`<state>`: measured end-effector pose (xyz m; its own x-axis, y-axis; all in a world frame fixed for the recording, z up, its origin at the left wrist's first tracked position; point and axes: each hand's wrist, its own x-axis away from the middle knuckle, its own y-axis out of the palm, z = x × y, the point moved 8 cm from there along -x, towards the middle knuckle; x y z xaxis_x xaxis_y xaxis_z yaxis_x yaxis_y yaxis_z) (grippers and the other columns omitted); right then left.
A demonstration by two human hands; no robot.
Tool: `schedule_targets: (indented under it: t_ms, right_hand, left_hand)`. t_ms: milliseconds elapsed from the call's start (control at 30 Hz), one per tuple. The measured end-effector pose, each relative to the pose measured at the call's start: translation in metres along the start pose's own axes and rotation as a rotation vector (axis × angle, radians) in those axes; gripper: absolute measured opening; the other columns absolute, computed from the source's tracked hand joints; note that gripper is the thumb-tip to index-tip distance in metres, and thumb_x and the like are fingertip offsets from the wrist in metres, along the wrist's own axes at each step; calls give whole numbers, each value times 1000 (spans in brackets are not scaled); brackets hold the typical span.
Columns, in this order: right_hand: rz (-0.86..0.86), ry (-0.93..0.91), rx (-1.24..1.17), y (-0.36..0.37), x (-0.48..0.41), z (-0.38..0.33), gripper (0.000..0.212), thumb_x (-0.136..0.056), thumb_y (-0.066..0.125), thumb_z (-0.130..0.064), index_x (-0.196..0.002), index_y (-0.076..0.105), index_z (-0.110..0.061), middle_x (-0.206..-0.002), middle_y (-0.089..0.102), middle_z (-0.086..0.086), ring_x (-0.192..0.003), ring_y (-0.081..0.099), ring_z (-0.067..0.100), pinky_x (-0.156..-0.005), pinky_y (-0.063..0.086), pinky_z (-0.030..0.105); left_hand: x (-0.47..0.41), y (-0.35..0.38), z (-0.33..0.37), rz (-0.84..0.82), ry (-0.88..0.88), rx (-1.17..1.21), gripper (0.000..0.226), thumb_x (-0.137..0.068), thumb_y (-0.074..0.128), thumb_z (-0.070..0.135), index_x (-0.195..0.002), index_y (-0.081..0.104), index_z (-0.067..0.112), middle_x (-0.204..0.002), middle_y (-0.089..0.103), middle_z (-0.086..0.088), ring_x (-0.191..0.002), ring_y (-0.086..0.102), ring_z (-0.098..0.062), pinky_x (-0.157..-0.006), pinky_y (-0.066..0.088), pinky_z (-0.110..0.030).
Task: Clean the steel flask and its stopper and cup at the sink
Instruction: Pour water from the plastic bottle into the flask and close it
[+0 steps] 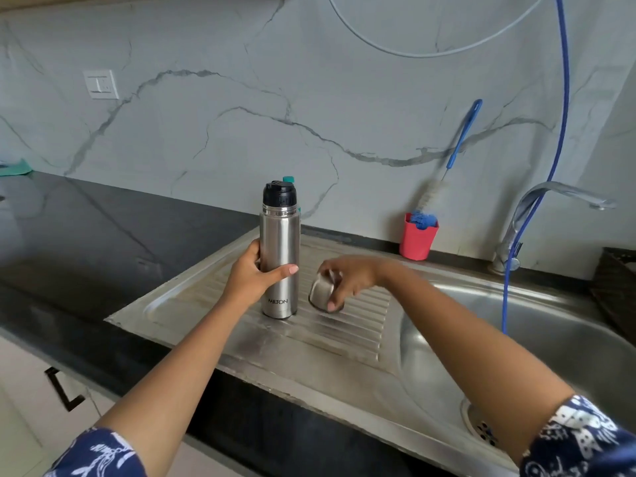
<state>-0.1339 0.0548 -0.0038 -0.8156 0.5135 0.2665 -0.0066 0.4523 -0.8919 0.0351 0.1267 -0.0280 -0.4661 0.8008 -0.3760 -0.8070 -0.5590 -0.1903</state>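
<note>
The dark stone counter fills the left of the frame. Set into it is the steel sink, with its ribbed drainboard at centre and its basin at lower right under the tap.

The steel flask stands upright on the drainboard at mid-frame. The left hand grasps it, with the fingers wrapped behind its middle and the thumb across the front. It looks rigid and smooth-walled, so it will likely turn slippery once wet or soapy. A full wrap around the mid-body, as now, seems the safest hold. I cannot tell whether it is full or empty, so its weight is uncertain.

Just right of the flask, the right hand has its fingers clasped over the small steel cup, which is tilted low at the drainboard. Blur hides whether the cup touches the surface. It is probably light and stiff, and easy to pinch by the rim.

The black stopper sits on the flask's neck, apparently not yet removed. It would need a twisting grip around its top while the other hand steadies the body.

A bottle brush leans in a red holder at the wall, right of centre.
</note>
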Motion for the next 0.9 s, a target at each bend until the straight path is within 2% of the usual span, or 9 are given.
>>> schedule_targets:
  t_ms: [67, 133, 267, 367, 500, 600, 767, 833, 900]
  right_hand:
    - [105, -17, -136, -39, 7, -6, 55, -74, 79, -16, -120, 49, -7, -115, 53, 11, -92, 58, 21, -73, 55, 35]
    - [255, -73, -250, -88, 18, -19, 54, -77, 75, -13, -124, 49, -7, -117, 56, 10, -102, 59, 26, -76, 55, 36]
    - [402, -233, -411, -155, 34, -66, 60, -79, 73, -10, -130, 42, -18, -109, 57, 3, -97, 60, 18, -76, 54, 31]
    - [347, -277, -305, -164, 26, -98, 60, -78, 75, -12, -130, 46, -22, -111, 55, 2, -101, 58, 17, -85, 54, 33]
    - [183, -246, -130, -147, 1, -116, 64, -80, 73, -10, -137, 46, -23, -132, 48, 6, -115, 53, 21, -93, 52, 34]
    - [77, -205, -43, -135, -12, -117, 65, -81, 73, -12, -138, 45, -25, -135, 47, 9, -119, 52, 24, -95, 51, 35]
    - [131, -145, 66, -139, -17, -123, 60, -76, 78, -25, -130, 52, -17, -119, 59, 10, -100, 63, 24, -80, 57, 32]
    - [199, -84, 167, -142, -18, -127, 58, -72, 79, -42, -114, 60, -7, -100, 68, 12, -81, 69, 21, -71, 59, 31]
    - [298, 23, 340, -142, -18, -129, 60, -70, 70, -63, -89, 63, -6, -73, 66, 9, -65, 66, 19, -64, 55, 29]
  left_hand:
    - [0, 0, 0, 8, 1, 6, 70, -44, 86, 59, -105, 55, 41, -109, 70, 7, -100, 67, -11, -92, 53, -43]
    - [1, 0, -1, 9, 2, 12, 72, -43, 86, 61, -105, 56, 41, -108, 70, 8, -100, 67, -11, -92, 53, -43]
    - [0, 1, -2, 1, -8, 28, 75, -40, 87, 62, -105, 56, 40, -108, 70, 8, -100, 67, -11, -91, 54, -41]
    - [0, 0, -3, 2, -17, 34, 78, -38, 87, 65, -105, 56, 40, -107, 70, 9, -99, 67, -10, -91, 54, -40]
    - [-2, -1, -5, 4, -18, 41, 83, -37, 87, 66, -109, 57, 38, -109, 70, 8, -101, 67, -11, -92, 53, -43]
    - [-1, 0, -4, 4, -21, 33, 88, -40, 87, 63, -116, 57, 32, -110, 70, 8, -101, 67, -10, -92, 54, -42]
    - [-1, -1, -6, 8, -11, 24, 93, -39, 87, 67, -118, 57, 29, -110, 70, 7, -102, 67, -13, -92, 54, -45]
    - [-2, 0, -7, 16, -11, 21, 94, -40, 86, 67, -119, 56, 27, -110, 71, 7, -102, 67, -14, -92, 53, -46]
    - [-2, 0, -7, 24, -8, 28, 93, -41, 87, 65, -120, 57, 27, -109, 71, 7, -101, 67, -13, -92, 53, -44]
